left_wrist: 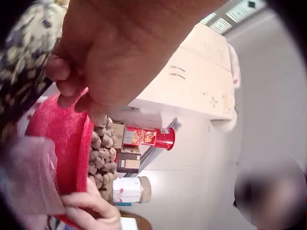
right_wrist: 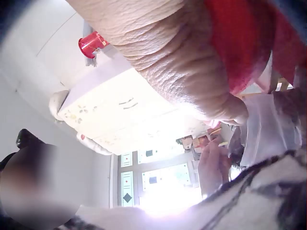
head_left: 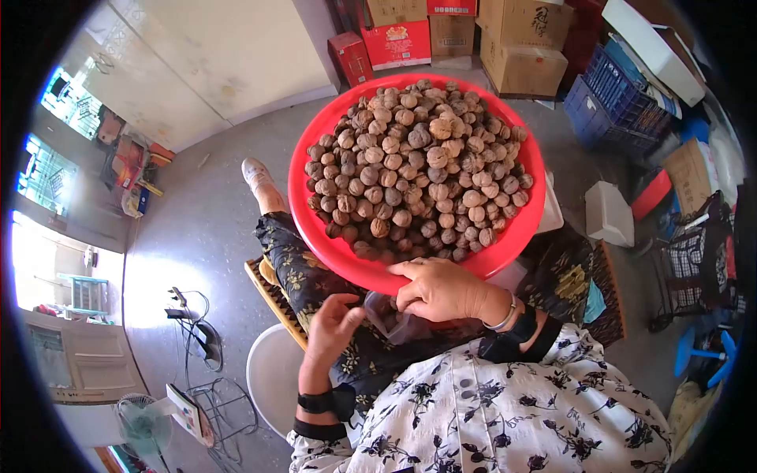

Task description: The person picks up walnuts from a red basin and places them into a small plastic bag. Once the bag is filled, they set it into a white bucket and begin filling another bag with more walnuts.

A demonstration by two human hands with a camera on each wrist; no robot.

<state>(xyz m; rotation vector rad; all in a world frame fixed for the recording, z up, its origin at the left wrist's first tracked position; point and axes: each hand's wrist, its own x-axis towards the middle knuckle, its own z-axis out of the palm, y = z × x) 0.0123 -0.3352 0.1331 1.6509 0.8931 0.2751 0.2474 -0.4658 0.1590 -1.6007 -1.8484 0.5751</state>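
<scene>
Closest in: grips the far edge of a clear plastic bag with the right hand, fingers curled down over it, forefinger lying along the near rim of the red basin. Pinches the bag's other edge with the left hand, fingertips and thumb brought together at the film (the left wrist view shows those fingers curled in, with the bag a pale blur below them). Holds the bag between both hands just under the basin's rim, above the lap and its dark flowered cloth.

Hard to say what sits in the bag: something dark shows through, either a few nuts or only the patterned cloth behind.

Just beyond, heaped high with walnuts, almost rim to rim, with no hollow dug into the pile. Judging by that, looks barely begun: the bag slack and close to empty, nearly the whole heap left in the basin, and no nut in either hand.

Farther out, a pale shoe on the grey floor, then red cartons, cardboard boxes and blue crates stacked along the back.
</scene>
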